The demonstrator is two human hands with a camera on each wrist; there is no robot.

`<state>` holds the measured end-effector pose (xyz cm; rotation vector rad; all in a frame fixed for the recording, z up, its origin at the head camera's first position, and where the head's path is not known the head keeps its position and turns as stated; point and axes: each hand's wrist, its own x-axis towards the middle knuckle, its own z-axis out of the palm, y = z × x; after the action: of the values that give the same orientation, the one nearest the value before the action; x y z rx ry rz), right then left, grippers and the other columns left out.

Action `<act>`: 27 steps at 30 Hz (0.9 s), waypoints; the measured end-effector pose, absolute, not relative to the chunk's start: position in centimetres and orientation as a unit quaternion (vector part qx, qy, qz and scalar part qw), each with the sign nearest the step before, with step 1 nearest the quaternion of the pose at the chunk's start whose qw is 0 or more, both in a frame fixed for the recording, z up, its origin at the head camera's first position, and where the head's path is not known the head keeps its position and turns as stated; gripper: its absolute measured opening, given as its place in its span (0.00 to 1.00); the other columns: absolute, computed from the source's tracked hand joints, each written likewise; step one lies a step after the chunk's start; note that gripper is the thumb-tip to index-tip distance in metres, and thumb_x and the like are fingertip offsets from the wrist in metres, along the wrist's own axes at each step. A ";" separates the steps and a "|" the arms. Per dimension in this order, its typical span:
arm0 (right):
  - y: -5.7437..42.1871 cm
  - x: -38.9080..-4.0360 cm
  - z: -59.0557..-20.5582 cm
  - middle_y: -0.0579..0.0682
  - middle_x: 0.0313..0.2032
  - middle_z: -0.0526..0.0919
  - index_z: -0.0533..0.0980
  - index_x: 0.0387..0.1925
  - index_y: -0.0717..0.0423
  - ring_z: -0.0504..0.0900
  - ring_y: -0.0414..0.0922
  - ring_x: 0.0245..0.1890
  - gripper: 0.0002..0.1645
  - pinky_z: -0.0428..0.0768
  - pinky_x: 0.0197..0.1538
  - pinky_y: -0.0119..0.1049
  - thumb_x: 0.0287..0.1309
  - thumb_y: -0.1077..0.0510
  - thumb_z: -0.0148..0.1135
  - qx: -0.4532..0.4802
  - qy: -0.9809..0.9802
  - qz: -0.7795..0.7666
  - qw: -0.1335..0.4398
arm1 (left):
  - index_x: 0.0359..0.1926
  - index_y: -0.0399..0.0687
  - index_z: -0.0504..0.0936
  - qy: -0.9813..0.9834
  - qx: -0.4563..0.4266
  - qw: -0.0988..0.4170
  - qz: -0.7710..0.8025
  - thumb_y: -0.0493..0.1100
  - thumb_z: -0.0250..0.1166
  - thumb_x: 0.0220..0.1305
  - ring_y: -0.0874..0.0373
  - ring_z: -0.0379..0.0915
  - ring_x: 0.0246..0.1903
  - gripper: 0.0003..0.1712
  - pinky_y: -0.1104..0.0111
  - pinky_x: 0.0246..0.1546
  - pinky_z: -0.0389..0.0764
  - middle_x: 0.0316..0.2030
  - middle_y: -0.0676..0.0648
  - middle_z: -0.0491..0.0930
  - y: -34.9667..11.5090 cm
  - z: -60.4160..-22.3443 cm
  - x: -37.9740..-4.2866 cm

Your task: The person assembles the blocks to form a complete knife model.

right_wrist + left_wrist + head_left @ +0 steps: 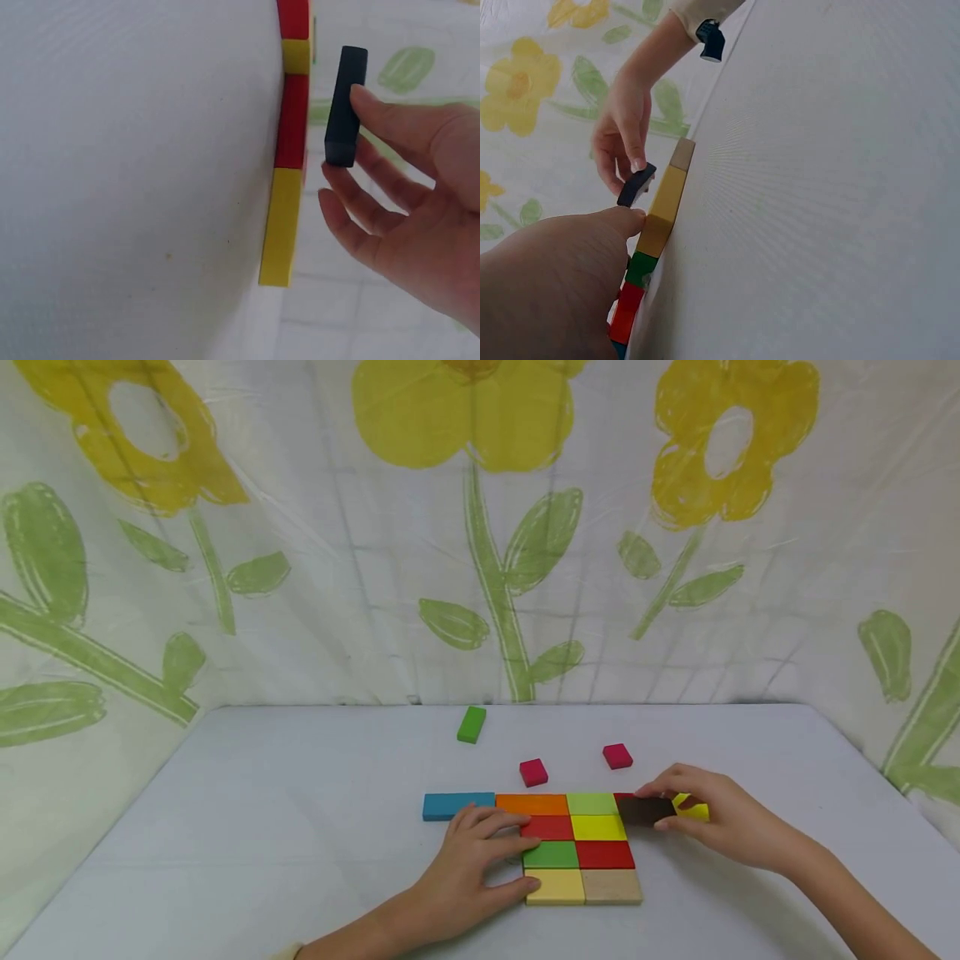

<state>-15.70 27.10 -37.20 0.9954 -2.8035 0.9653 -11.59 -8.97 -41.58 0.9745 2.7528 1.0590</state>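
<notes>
My right hand (723,818) pinches a dark, nearly black block (645,811) between thumb and fingertips. In the right wrist view this dark block (346,109) is lifted clear of the row below it. Under it lie a mostly hidden red block (292,120) and a yellow block (281,225). My left hand (472,872) touches the left edge of the block layout with spread fingers, beside a red block (553,828), a green block (553,856) and a pale yellow block (561,887). Its thumb meets the pale yellow block (660,214).
A blue block (442,807), an orange block (532,805) and a light green block (591,804) form the back row. A beige block (613,887) sits at the front right corner. Behind lie a green block (472,725) and two pink-red blocks, one left (533,772), one right (617,756).
</notes>
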 end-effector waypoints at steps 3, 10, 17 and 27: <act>27.3 -15.5 -37.3 0.45 0.48 0.86 0.84 0.54 0.52 0.81 0.37 0.46 0.22 0.85 0.45 0.32 0.58 0.57 0.78 0.305 -0.904 0.299 -0.009 | 0.64 0.61 0.86 0.886 0.313 0.018 0.340 0.60 0.69 0.71 0.57 0.65 0.68 0.24 0.36 0.72 0.60 0.67 0.58 0.77 -9.0 -41.5 -11.6; 27.5 -15.4 -37.5 0.43 0.47 0.86 0.85 0.53 0.50 0.79 0.38 0.45 0.22 0.85 0.44 0.33 0.57 0.56 0.79 0.294 -0.912 0.283 -0.020 | 0.64 0.60 0.86 0.886 0.315 0.018 0.339 0.59 0.69 0.71 0.57 0.64 0.69 0.24 0.36 0.72 0.60 0.68 0.57 0.77 -9.0 -41.5 -11.5; 27.5 -15.4 -37.6 0.43 0.45 0.85 0.85 0.52 0.52 0.76 0.37 0.38 0.20 0.82 0.40 0.31 0.58 0.58 0.79 0.298 -0.908 0.293 -0.031 | 0.63 0.59 0.86 0.887 0.316 0.017 0.338 0.58 0.69 0.71 0.56 0.65 0.69 0.24 0.37 0.72 0.60 0.68 0.57 0.77 -9.1 -41.5 -11.6; 27.1 -15.2 -37.7 0.44 0.44 0.84 0.85 0.53 0.53 0.75 0.34 0.37 0.20 0.81 0.37 0.30 0.58 0.59 0.78 0.288 -0.908 0.301 -0.052 | 0.64 0.60 0.86 0.885 0.315 0.023 0.343 0.59 0.69 0.71 0.56 0.65 0.69 0.24 0.36 0.73 0.59 0.68 0.57 0.77 -9.1 -41.4 -11.6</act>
<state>-15.24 27.10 -37.73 0.9346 -2.9508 0.9776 -11.58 -9.09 -41.37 0.9740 2.7407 1.0610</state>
